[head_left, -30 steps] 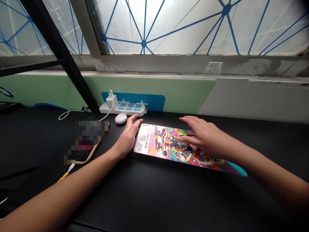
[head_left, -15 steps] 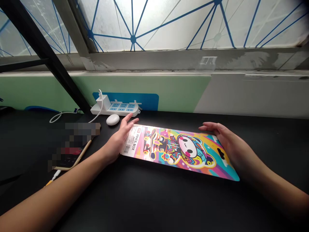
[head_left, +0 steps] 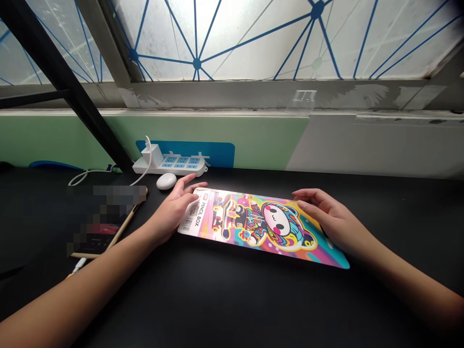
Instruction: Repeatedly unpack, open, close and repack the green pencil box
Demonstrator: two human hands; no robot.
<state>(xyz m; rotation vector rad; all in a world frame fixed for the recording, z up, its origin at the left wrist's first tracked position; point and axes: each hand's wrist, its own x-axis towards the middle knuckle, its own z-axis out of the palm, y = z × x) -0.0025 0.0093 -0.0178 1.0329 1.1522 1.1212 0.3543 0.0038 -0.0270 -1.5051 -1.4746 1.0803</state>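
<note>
A flat, colourful pencil box card (head_left: 250, 224) lies tilted in front of me, its far edge turned slightly away. It shows a cartoon figure on a skateboard, and a white strip at the left end reads "PENCIL BOX" above a barcode. My left hand (head_left: 174, 210) grips that left end, thumb over the top face and fingers past the far edge. At the right end, my right hand (head_left: 328, 215) has its thumb on the face and its fingers curled beyond the far edge. This hand covers the hang hole. The card's underside is hidden.
Behind my left hand sits a white rounded case (head_left: 166, 181) on the black table (head_left: 232, 304). A power strip (head_left: 174, 164) with a plugged-in charger stands against the wall. At left lies a phone (head_left: 99, 241), partly blurred, with a cable. A black slanted bar (head_left: 87, 106) rises at left.
My right hand has moved left and its thumb has come onto the card's face. The left thumb now shows on top of the white strip. The view has shifted slightly.
</note>
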